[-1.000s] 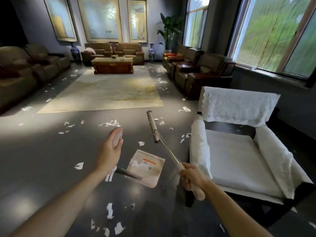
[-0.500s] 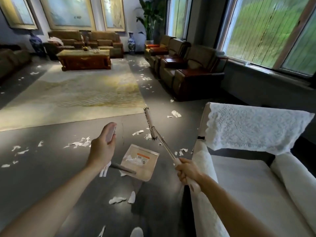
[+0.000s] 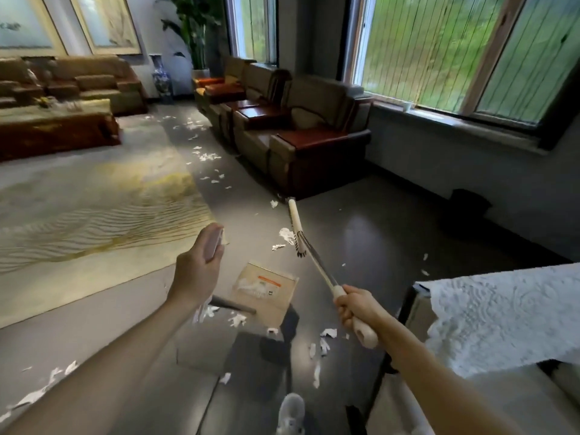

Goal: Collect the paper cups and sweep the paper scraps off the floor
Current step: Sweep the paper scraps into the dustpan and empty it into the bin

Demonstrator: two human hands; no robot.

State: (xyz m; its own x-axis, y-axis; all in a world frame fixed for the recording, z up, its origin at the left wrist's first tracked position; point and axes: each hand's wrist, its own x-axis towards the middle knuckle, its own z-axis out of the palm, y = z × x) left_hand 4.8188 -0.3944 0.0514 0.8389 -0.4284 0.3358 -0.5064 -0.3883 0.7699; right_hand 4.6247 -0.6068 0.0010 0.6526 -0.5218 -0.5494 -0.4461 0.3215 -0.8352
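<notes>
Head view: our left hand point(image 3: 196, 271) grips the dustpan point(image 3: 266, 288) by its handle so it sits low. Our right hand point(image 3: 354, 309) grips the broom point(image 3: 317, 262) to reach paper scraps point(image 3: 285, 235).

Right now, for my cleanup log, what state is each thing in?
Paper scraps: scattered on the floor, unswept.
Dustpan: holds a few scraps.
Broom: tilted, head forward.
Left hand: grips the dustpan handle.
Right hand: grips the broom handle.
</notes>
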